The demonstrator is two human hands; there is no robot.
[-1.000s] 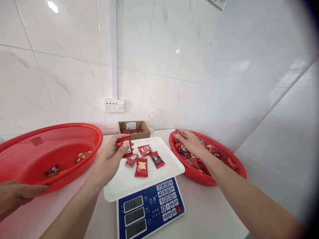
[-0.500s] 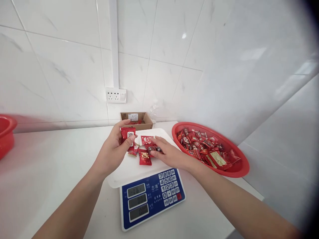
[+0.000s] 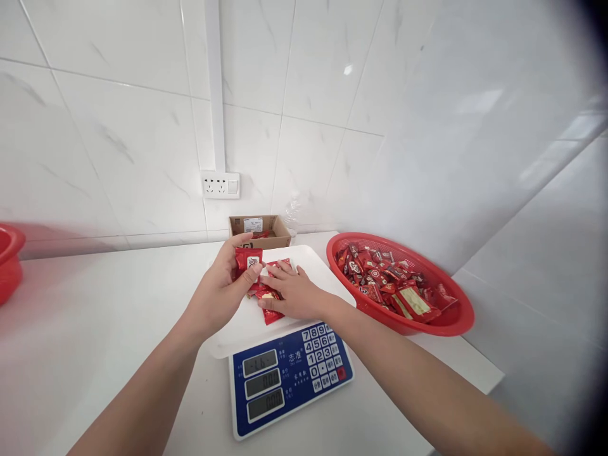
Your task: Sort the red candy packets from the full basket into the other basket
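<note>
My left hand (image 3: pixel 223 285) is closed around a red candy packet (image 3: pixel 247 261) with dark characters on a white patch, thumb across its front. It is over the left part of the white weighing pan (image 3: pixel 313 259) of a digital scale (image 3: pixel 292 380). My right hand (image 3: pixel 297 292) lies palm down with fingers spread over several small red packets (image 3: pixel 272 311) on the pan, touching them. It covers most of them. The edge of another packet shows below my left thumb. The scale's blue panel with keys and three displays faces me.
On the right stands a red plastic basket (image 3: pixel 403 329) full of wrapped sweets. Behind the scale, by the tiled wall, is a small cardboard box (image 3: pixel 279 239) with red packets inside, beside a clear plastic bag (image 3: pixel 292 210). A red tub (image 3: pixel 10 269) shows at the left edge.
My right hand has moved left across the pan, now covering packets that were visible before and coming close to my left hand. My left hand keeps its packet, shifted slightly.
</note>
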